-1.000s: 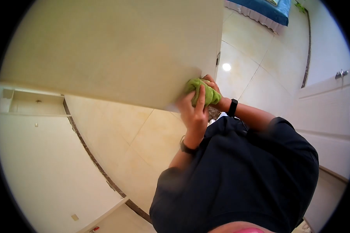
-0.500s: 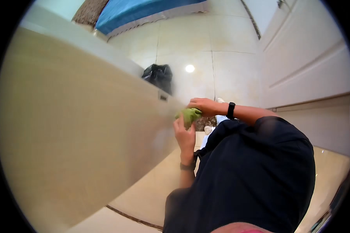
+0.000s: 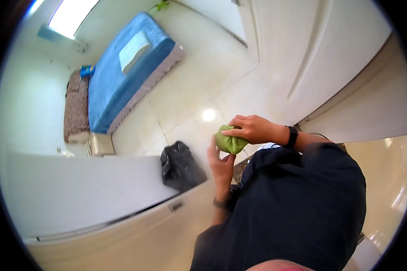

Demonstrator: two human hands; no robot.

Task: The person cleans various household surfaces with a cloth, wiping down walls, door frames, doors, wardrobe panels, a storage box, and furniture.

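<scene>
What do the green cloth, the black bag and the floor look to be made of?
Green cloth: soft, matt fabric, perhaps microfibre, bunched in folds.
Black bag: probably thin plastic, crinkled with glossy highlights.
Floor: likely polished ceramic or stone tile; joint lines and a bright reflection show.

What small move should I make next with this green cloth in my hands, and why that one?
I'd probably fold the green cloth into a flatter pad: it looks bunched up, and your right hand grips it from above while your left hand seems to support it below, so tucking should be easy.
</scene>
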